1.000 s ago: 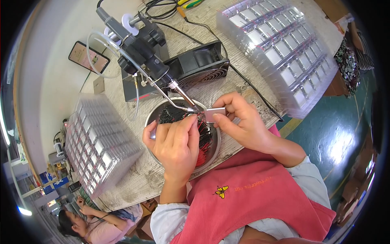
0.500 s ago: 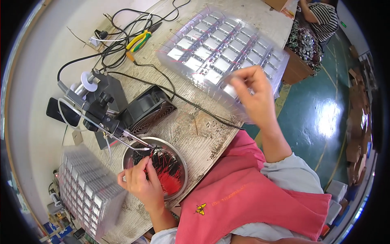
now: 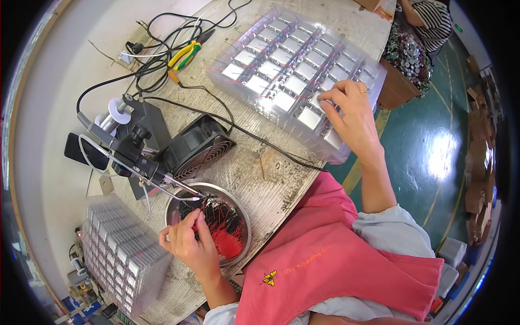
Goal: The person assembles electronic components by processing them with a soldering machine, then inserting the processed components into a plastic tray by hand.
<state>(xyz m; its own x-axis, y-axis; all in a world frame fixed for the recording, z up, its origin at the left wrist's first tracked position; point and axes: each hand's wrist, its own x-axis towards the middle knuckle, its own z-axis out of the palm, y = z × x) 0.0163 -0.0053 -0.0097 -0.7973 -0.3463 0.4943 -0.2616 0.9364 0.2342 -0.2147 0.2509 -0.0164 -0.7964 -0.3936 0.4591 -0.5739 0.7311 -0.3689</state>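
Note:
My left hand (image 3: pixel 190 245) is closed in a pinch over the round metal bowl (image 3: pixel 246 230), with a thin wire (image 3: pixel 202 207) at its fingertips. Many short red and black wires (image 3: pixel 226 241) lie in the bowl. Just above those fingertips is the tip of a soldering iron (image 3: pixel 168 177) clamped in a stand, with a thin feed tube (image 3: pixel 181 198) beside it. At the right, my right hand (image 3: pixel 355 119) reaches over a clear plastic tray (image 3: pixel 338 154). Its thumb and fingers close on a silver square piece (image 3: pixel 318 101), partly hidden by them. Other silver pieces fill the tray's pockets, several with wires attached.
A black fan (image 3: pixel 197 146) stands beside the soldering stand. Behind it lie tangled black cables (image 3: pixel 157 70) and yellow-green pliers (image 3: pixel 187 54). A stack of filled trays (image 3: pixel 122 254) leans at the near left. A person in stripes (image 3: pixel 433 21) sits beyond a carton (image 3: pixel 398 89).
My right hand has moved right and lowered its fingers onto a silver piece in the tray. My left hand stays almost in place over the bowl.

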